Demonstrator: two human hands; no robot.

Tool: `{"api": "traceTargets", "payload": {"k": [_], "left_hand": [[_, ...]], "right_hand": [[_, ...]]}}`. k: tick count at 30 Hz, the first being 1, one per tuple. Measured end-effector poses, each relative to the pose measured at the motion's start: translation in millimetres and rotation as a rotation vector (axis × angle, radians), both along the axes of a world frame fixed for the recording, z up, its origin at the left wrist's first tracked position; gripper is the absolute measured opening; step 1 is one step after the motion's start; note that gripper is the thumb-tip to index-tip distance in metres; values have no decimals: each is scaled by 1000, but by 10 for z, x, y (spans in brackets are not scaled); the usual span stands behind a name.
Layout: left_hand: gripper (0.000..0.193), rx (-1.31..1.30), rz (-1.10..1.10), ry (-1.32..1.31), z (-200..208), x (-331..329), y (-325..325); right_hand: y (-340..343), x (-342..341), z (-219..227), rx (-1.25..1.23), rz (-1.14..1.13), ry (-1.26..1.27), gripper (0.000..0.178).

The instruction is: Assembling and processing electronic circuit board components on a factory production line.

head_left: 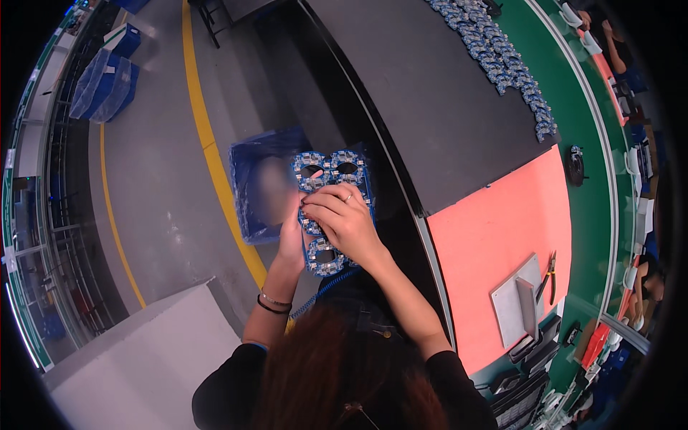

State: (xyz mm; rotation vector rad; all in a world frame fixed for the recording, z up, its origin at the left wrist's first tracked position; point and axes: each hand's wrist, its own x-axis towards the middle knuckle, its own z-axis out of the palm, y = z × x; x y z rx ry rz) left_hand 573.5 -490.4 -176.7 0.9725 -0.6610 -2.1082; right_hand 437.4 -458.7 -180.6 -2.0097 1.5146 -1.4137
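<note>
Circuit-board panel: in the left hand, right of the blue bin.
Left hand: grasping the panel's left edge.
Right hand: fingers bent across the panel's face; cannot tell whether it grips.

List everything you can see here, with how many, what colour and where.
Circuit-board panel: one, blue, in front of the person, at both hands
Loose-looking circuit boards: many, blue, on the dark mat's far right side
Dark mat: one, grey, upper right
Pink mat: one, right of centre
Plate: one, grey, on the pink mat
Pliers: one, dark and yellow, beside the plate
Near bin: one, blue, left of the panel
Far bin: one, blue, plastic-lined, upper left
Floor lines: two, yellow, left
Coiled cord: one, blue, below the panel
Other people: several, right edge, small
Left hand: one, panel's left edge
Right hand: one, over the panel
</note>
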Motion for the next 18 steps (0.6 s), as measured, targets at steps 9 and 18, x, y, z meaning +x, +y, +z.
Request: {"api": "traceTargets", "payload": {"k": [9,18], "left_hand": [[46,-16,33,-16,-199,66,37],[54,60,49,105,55,-125,36]], "right_hand": [[28,70,-92,79,6,-179,14],[113,-54,17,329,-43,-711,5]]}}
